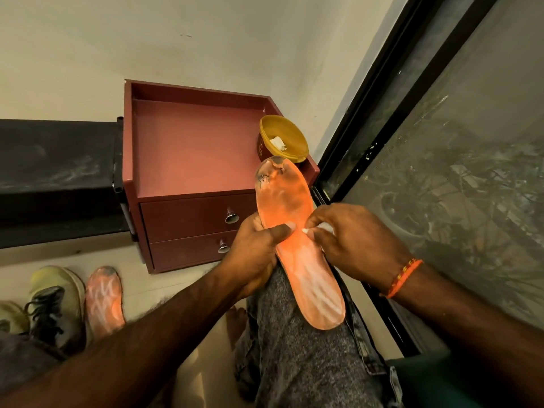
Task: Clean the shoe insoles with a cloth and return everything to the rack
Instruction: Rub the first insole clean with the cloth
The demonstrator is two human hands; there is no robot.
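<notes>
The orange insole [297,245] lay on the knee before the cabinet [188,172]. Left hand [256,254] gripped its edge; right hand [350,240] pinched the cloth [323,228]. Judged light, flexible; best held mid-length.

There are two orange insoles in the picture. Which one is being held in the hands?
The insole on the knee: the left hand grips its edge and the right hand presses a white cloth on it. The other insole lies untouched on the floor beside the shoes.
</notes>
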